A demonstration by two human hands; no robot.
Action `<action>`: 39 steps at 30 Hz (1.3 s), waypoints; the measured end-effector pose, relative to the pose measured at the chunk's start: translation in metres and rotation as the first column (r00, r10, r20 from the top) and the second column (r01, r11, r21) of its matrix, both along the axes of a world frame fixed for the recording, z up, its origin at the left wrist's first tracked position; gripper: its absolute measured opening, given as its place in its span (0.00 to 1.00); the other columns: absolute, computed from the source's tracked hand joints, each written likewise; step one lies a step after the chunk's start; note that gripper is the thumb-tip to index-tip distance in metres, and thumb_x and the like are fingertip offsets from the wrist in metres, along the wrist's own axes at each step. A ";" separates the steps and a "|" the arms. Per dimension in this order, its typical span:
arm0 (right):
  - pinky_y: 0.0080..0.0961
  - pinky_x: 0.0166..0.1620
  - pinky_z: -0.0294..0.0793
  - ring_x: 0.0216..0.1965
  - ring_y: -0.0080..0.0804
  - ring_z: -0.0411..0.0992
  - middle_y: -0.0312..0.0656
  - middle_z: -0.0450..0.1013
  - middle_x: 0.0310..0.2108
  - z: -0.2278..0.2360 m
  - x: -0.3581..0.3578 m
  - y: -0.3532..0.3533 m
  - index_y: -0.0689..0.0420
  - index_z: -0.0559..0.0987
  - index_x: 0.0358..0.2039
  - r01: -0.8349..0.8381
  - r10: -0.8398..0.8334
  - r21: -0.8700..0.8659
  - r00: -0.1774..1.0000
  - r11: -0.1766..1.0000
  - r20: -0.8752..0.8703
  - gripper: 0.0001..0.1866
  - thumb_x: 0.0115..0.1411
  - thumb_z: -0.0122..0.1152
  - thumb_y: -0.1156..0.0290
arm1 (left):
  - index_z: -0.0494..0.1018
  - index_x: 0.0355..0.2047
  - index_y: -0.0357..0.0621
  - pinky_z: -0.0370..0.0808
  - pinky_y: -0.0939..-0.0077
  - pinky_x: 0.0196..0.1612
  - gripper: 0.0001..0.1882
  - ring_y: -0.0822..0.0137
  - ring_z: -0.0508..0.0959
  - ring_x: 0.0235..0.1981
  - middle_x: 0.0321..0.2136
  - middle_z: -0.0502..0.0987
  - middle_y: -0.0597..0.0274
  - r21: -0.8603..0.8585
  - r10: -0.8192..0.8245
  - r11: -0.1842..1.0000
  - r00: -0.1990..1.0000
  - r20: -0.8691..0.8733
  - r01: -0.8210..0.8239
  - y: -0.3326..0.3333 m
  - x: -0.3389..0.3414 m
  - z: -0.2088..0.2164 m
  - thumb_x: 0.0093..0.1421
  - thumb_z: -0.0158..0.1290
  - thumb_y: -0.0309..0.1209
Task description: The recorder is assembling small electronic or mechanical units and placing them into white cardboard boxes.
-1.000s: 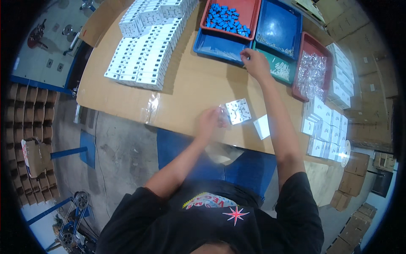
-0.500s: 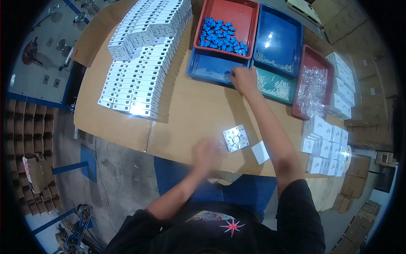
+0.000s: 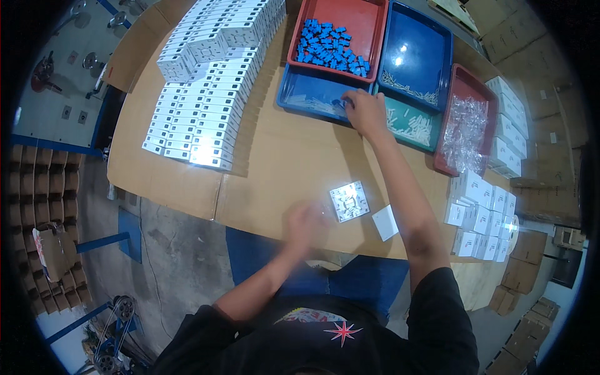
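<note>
My right hand (image 3: 365,112) reaches forward over the near edge of a blue tray (image 3: 300,84) that holds small pale parts; its fingers are curled at the tray, and whether they hold a part is not visible. My left hand (image 3: 307,223) is blurred at the near edge of the cardboard-covered table (image 3: 281,162), just left of a small square white plate (image 3: 349,201) in clear wrap. A small white card (image 3: 385,223) lies right of the plate.
Behind are a red tray of blue parts (image 3: 334,37), a second blue tray (image 3: 415,56), a green tray (image 3: 409,125) and a red tray of clear bags (image 3: 465,125). Rows of white boxes (image 3: 206,87) fill the left; more white boxes (image 3: 481,209) stand right.
My right hand has moved left from the green tray to the near blue tray. My left hand has dropped toward the table's near edge, away from the wrapped plate.
</note>
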State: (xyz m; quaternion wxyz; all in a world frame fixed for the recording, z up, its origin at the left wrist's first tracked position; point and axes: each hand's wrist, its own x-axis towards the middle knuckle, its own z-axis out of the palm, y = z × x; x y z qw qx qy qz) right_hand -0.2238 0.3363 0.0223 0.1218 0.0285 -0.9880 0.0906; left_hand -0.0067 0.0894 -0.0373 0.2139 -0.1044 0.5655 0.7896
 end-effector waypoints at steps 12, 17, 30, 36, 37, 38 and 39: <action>0.19 0.33 0.71 0.27 0.17 0.71 0.35 0.80 0.30 0.026 0.140 -0.024 0.61 0.83 0.39 0.136 -0.108 -0.823 0.990 0.552 0.091 0.09 0.60 0.70 0.72 | 0.77 0.42 0.33 0.78 0.75 0.34 0.17 0.71 0.78 0.27 0.33 0.80 0.58 -0.052 -0.014 0.999 0.999 -0.035 0.012 -0.001 -0.008 -0.010 0.76 0.47 0.37; 0.14 0.35 0.70 0.29 0.14 0.68 0.32 0.79 0.32 0.034 0.217 -0.050 0.63 0.83 0.38 0.207 -0.124 -0.937 0.976 0.282 0.179 0.06 0.61 0.69 0.77 | 0.78 0.41 0.34 0.79 0.74 0.33 0.18 0.72 0.78 0.27 0.33 0.80 0.60 -0.029 -0.019 0.999 0.997 -0.074 0.017 0.004 -0.008 0.001 0.76 0.47 0.38; 0.16 0.33 0.67 0.28 0.14 0.66 0.32 0.78 0.31 0.038 0.263 -0.076 0.61 0.83 0.38 0.250 -0.119 -0.894 0.968 0.372 0.222 0.06 0.61 0.69 0.74 | 0.78 0.41 0.36 0.80 0.79 0.33 0.15 0.73 0.80 0.28 0.30 0.79 0.63 -0.022 -0.110 0.994 0.960 -0.259 0.108 0.005 0.007 0.017 0.75 0.48 0.35; 0.17 0.31 0.67 0.26 0.15 0.65 0.32 0.78 0.29 0.025 0.270 -0.088 0.61 0.84 0.38 0.240 -0.154 -0.905 0.968 0.351 0.197 0.07 0.61 0.69 0.73 | 0.80 0.44 0.35 0.80 0.78 0.40 0.10 0.73 0.80 0.34 0.33 0.80 0.63 -0.052 -0.132 0.991 0.920 -0.369 0.121 0.006 0.010 0.022 0.72 0.53 0.29; 0.18 0.27 0.65 0.23 0.14 0.65 0.32 0.76 0.25 0.024 0.270 -0.089 0.62 0.84 0.38 0.208 -0.161 -0.920 0.974 0.332 0.162 0.07 0.61 0.69 0.73 | 0.80 0.44 0.34 0.79 0.77 0.43 0.10 0.73 0.80 0.35 0.34 0.81 0.63 -0.077 -0.125 0.992 0.879 -0.460 0.101 0.005 0.010 0.022 0.72 0.54 0.28; 0.18 0.27 0.65 0.23 0.14 0.65 0.32 0.76 0.25 0.022 0.271 -0.089 0.62 0.84 0.38 0.208 -0.164 -0.920 0.973 0.332 0.161 0.07 0.61 0.69 0.73 | 0.80 0.44 0.34 0.79 0.77 0.43 0.10 0.73 0.80 0.35 0.34 0.81 0.63 -0.076 -0.128 0.992 0.878 -0.461 0.104 0.004 0.011 0.022 0.72 0.54 0.28; 0.18 0.27 0.65 0.23 0.14 0.65 0.32 0.76 0.24 0.020 0.271 -0.089 0.62 0.84 0.38 0.198 -0.173 -0.911 0.975 0.363 0.143 0.07 0.61 0.69 0.72 | 0.81 0.45 0.34 0.78 0.78 0.43 0.10 0.74 0.79 0.35 0.36 0.82 0.63 -0.051 -0.146 0.989 0.905 -0.400 0.137 0.002 0.011 0.021 0.71 0.55 0.28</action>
